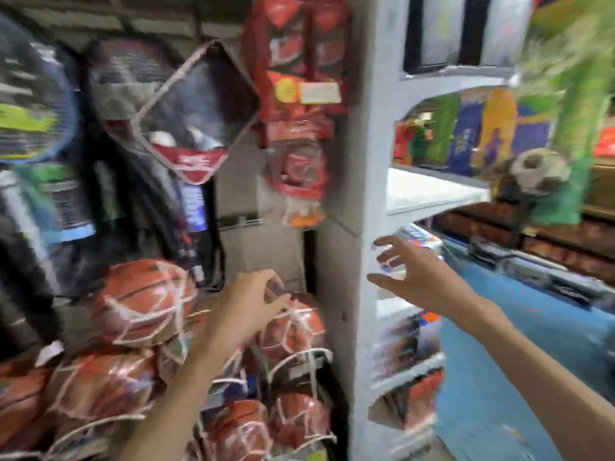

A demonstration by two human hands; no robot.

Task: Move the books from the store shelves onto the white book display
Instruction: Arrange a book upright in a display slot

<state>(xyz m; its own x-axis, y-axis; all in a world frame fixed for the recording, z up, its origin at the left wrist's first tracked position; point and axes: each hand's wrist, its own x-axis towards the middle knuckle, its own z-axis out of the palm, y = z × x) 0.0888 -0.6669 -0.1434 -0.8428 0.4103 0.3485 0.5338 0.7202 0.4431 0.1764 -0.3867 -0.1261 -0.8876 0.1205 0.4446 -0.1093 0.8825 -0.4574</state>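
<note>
Pic's blurry. Right hand (421, 279) mid-frame, fingers spread, empty, in front of the white book display (369, 201) w/ books (466, 134) center-right. Left hand (248, 306) lower center, fingers loosely curled over netted basketballs (143, 301).

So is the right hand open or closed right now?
Open: the right hand has its fingers spread and holds nothing, reaching toward the white book display.

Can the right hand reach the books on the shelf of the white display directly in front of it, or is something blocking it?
Probably yes. The right hand, fingers spread and holding nothing, is at the open front of the white display, level with the books on that shelf. Nothing visible lies between them, though the picture is blurred.
</note>
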